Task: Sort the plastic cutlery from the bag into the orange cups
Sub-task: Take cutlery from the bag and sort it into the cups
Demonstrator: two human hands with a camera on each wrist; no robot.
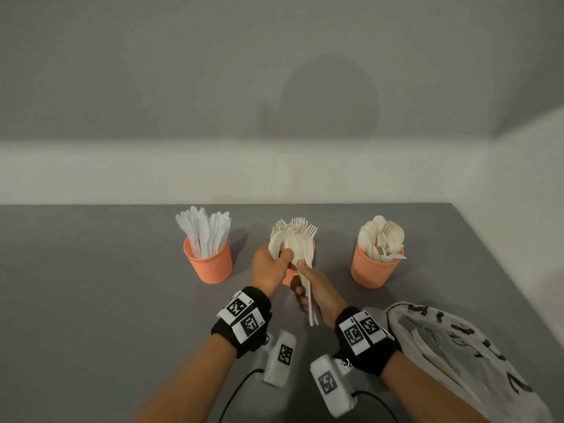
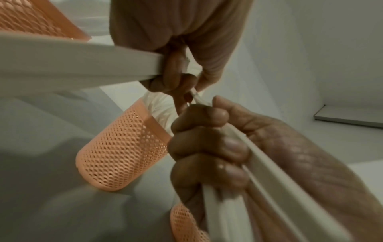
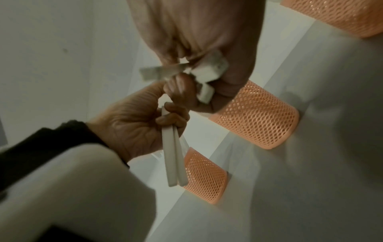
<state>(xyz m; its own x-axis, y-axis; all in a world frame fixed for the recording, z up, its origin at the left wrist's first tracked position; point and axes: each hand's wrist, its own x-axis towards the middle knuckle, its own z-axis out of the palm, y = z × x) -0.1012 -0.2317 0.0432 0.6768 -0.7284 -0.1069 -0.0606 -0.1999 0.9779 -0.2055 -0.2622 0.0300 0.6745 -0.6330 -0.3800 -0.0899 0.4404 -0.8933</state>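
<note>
Your right hand (image 1: 314, 288) grips bunch of cream plastic spoons (image 1: 300, 248); left hand (image 1: 270, 265) pinches some, over middle orange mesh cup (image 1: 289, 274). Peel few off, keep bunch tight. Spoons go in right orange cup (image 1: 374, 270).

Two hands (image 2: 207, 147) clutching pale cutlery handles (image 2: 259, 180), perhaps forks, beside a tipped-looking orange mesh cup (image 2: 120, 152).
</note>
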